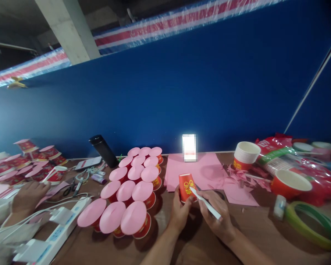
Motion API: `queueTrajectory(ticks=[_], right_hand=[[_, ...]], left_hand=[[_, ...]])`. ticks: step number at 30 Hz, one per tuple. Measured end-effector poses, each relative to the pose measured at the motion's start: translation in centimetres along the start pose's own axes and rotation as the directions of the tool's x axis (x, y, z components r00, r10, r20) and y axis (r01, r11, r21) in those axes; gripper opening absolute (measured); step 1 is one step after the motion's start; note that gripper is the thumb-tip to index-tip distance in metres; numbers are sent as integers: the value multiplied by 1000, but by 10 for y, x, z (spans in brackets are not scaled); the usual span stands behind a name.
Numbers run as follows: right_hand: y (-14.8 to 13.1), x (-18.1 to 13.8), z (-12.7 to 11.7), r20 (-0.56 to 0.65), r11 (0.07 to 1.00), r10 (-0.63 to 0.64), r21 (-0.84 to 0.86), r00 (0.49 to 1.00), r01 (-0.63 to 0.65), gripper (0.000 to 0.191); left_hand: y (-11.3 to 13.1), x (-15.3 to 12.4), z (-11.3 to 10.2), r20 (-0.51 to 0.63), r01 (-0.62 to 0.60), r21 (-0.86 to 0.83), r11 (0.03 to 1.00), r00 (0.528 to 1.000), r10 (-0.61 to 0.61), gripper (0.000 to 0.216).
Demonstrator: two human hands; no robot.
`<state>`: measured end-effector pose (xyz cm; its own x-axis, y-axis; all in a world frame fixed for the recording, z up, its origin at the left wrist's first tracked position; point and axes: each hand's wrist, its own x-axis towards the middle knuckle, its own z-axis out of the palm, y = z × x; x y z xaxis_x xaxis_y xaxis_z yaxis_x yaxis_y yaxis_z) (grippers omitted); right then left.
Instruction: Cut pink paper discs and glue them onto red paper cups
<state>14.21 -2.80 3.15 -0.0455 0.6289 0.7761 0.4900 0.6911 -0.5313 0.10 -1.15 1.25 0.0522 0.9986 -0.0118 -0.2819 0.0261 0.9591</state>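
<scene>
My left hand [180, 209] is closed around a red paper cup [183, 181] with yellow characters on its side. The cup seems upside down, its wider white rim near my fingers. In my right hand [217, 215] is a slim white pen [210, 209], its tip at the cup's printed side; whether it touches cannot be made out. Under and behind the cup lie pink paper sheets [176, 167]. To the left stand several rows of upturned red cups topped with pink paper discs [134, 217].
A co-worker's hand [30, 195] rests at the left near more pink-topped cups [35, 171]. A power strip [62, 232], scissors [70, 188] and black flask [103, 151] lie between us. To the right are stacked cups [246, 152], an orange tub [281, 187] and tape rolls [295, 221].
</scene>
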Motion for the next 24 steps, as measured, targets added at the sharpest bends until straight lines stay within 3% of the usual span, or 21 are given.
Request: queueTrajectory(ticks=[24], right_hand=[[-2,0,2,25,1000,-22,20,999,21,22]], left_hand=[[-4,1,-3,24,-55,109,992,998,53,65]])
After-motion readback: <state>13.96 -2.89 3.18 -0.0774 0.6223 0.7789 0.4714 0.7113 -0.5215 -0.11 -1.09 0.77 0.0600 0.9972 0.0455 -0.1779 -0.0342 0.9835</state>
